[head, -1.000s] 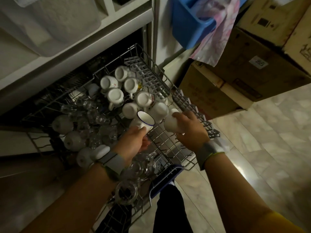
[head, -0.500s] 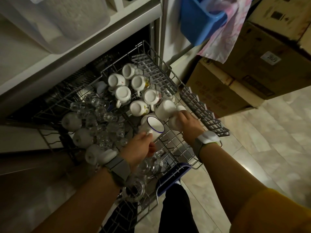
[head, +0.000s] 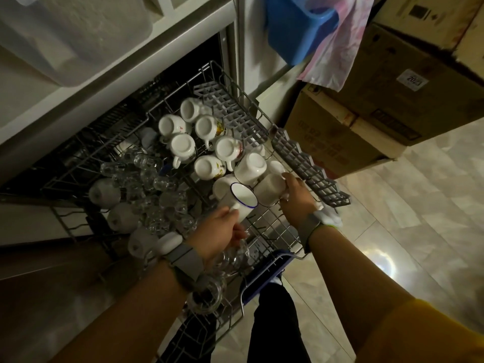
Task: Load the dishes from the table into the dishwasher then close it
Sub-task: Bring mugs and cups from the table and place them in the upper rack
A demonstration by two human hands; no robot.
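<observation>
Gripping a white enamel mug with a blue rim (head: 242, 199), the left hand (head: 222, 233) holds it tilted over the front of the pulled-out upper rack (head: 285, 231); the fingers wrap the mug's lower body and handle, so the handle itself is largely covered. The right hand (head: 294, 196) grasps a plain white mug (head: 269, 189) just right of the enamel mug, fingers curled round its far side; the two mugs touch or nearly touch, and which cannot be told. Whether the white mug already rests on the rack wires is hidden by the hand.

Behind these two mugs, toward the back of the rack, a cluster of white cups (head: 207, 145) stands upside down, some with printed decoration too small to read. Left of the enamel mug lies a mass of clear glasses (head: 157, 195); individual pieces are hard to separate in the dim light. Along the rack's left edge, three pale rounded items (head: 104, 192) cannot be identified. A clear glass jar (head: 207, 297) at the rack's near corner is partly covered by the left forearm. A grey folding shelf (head: 309, 166) runs along the rack's right side.

The dishwasher interior (head: 110, 129) behind the rack is too dark to inspect. Right of the rack, cardboard boxes (head: 366, 127) are cut off by the frame edge.
</observation>
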